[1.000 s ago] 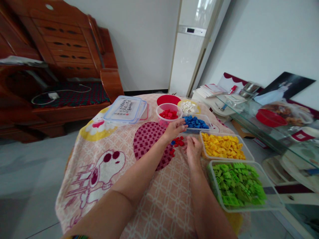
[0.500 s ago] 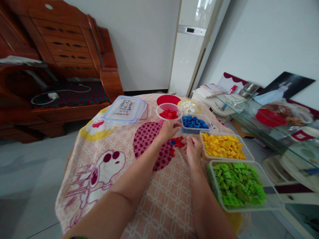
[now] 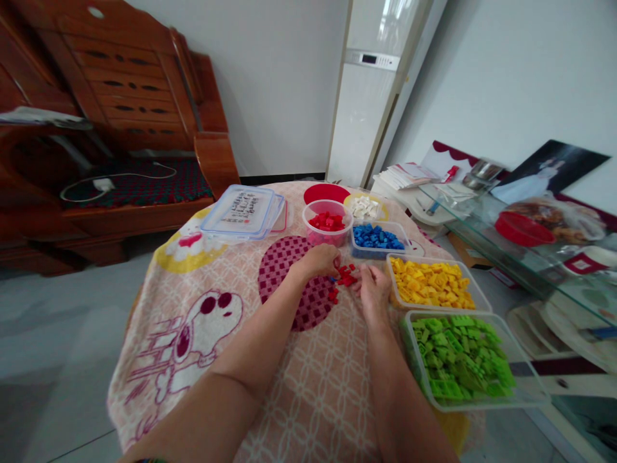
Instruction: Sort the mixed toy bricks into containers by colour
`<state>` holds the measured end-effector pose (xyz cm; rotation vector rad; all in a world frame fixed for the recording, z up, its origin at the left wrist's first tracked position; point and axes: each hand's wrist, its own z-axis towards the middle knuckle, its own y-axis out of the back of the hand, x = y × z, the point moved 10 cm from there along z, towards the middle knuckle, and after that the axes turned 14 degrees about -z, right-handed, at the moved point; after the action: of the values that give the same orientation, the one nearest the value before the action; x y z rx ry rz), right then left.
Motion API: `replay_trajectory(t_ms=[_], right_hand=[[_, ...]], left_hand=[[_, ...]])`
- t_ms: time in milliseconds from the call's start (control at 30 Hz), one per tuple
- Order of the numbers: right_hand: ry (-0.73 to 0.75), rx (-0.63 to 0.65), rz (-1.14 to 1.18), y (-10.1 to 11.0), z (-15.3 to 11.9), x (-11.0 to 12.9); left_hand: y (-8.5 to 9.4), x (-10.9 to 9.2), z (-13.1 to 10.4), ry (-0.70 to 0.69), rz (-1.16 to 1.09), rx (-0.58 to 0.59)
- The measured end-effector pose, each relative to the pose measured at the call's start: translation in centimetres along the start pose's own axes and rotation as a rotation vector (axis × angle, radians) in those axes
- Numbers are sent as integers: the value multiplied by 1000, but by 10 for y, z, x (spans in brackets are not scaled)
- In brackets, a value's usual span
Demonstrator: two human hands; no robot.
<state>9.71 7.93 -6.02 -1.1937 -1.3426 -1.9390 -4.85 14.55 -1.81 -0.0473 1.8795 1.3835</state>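
A small pile of red toy bricks (image 3: 346, 276) lies on the patterned tablecloth between my two hands. Beside the pile, a blue brick (image 3: 332, 280) is mostly covered by my left hand (image 3: 320, 261), whose fingers are bent together and point down at it. What those fingers hold, if anything, is hidden. My right hand (image 3: 374, 287) rests at the pile's right edge with thumb and fingertips drawn together; any small piece in them is too small to make out. Just beyond my left hand stands a round clear tub (image 3: 328, 236) of red bricks.
Along the right are boxes of blue bricks (image 3: 378, 239), yellow bricks (image 3: 429, 283) and green bricks (image 3: 460, 357). White bricks (image 3: 364, 207) and a red lid (image 3: 326, 193) sit at the back. Stacked clear lids (image 3: 241, 212) lie back left. A glass shelf (image 3: 520, 238) adjoins on the right.
My left hand has come down and nearer from in front of the red tub to the blue brick, which it now largely covers. My right hand has stayed in place.
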Motion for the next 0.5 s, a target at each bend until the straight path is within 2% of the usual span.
replay_trajectory(t_ms=[233, 500], right_hand=[[5, -9, -10, 0, 0, -1], [15, -2, -34, 0, 1, -1]], left_hand=[[-3, 0, 0, -9, -37, 0], [-2, -1, 2, -78, -108, -15]])
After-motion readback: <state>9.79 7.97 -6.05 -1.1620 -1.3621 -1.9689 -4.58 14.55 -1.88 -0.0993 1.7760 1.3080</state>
